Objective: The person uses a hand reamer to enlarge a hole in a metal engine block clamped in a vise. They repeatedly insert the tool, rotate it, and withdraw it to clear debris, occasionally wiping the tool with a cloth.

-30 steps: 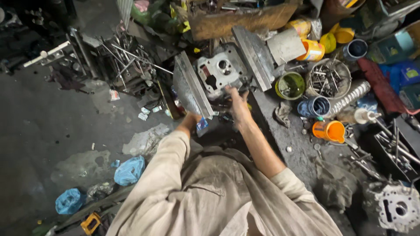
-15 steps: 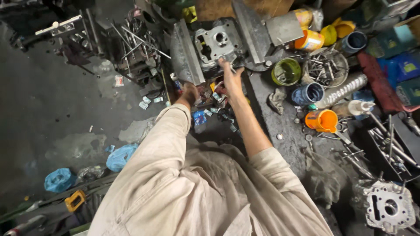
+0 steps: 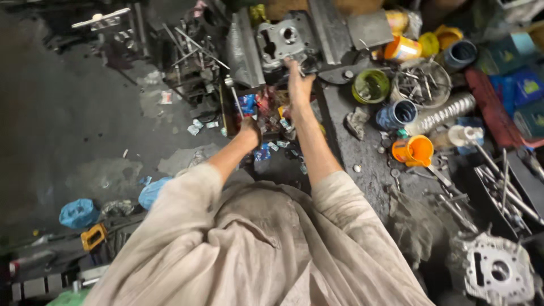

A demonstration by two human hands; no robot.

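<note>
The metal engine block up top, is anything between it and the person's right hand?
No. The right hand already rests at the lower edge of the engine block, with nothing visible between them. The left hand is lower down, among small coloured scraps, apart from the block.

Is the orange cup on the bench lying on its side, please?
No, the orange cup stands upright with its open mouth facing up.
</note>
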